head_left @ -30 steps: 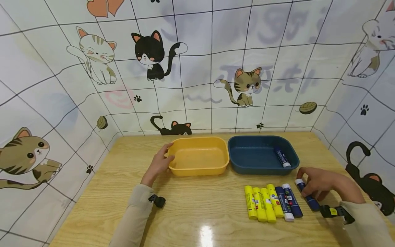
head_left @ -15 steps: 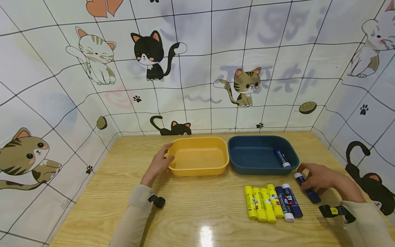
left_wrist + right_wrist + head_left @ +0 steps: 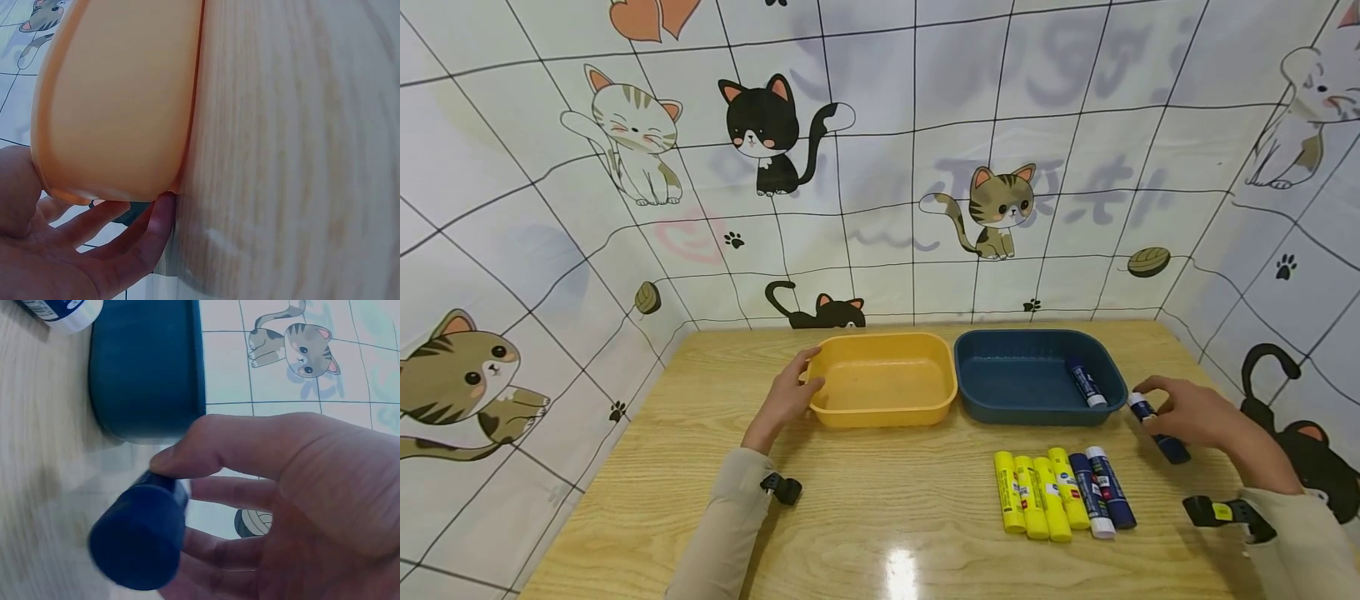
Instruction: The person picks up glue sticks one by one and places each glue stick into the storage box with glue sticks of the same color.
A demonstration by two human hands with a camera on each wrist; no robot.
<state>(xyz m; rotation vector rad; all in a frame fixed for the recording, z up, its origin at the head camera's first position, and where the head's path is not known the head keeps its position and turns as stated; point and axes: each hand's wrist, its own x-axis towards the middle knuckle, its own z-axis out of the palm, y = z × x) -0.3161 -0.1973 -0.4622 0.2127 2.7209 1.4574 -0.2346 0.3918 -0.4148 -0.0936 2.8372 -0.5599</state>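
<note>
My right hand (image 3: 1198, 421) pinches a dark blue glue stick (image 3: 1168, 446) between thumb and fingers, its white end tilted up beside the blue tray (image 3: 1030, 417). In the right wrist view the glue stick's blue end (image 3: 134, 540) faces the camera. My left hand (image 3: 786, 396) holds the left end of the yellow tray (image 3: 883, 417), thumb over the rim and fingers against the end wall. Another blue glue stick (image 3: 1086, 383) lies inside the blue tray, near its right end. Nothing lies in the yellow tray.
In front of the blue tray lies a row of several yellow glue sticks (image 3: 1041, 500) with two blue glue sticks (image 3: 1101, 492) at its right. The trays stand side by side near the back of the wooden table (image 3: 865, 500). A cat-patterned sheet (image 3: 887, 167) surrounds the back and sides.
My right hand has carried the blue glue stick up and away from the row, toward the right end of the blue tray. The left hand and both trays have stayed put.
</note>
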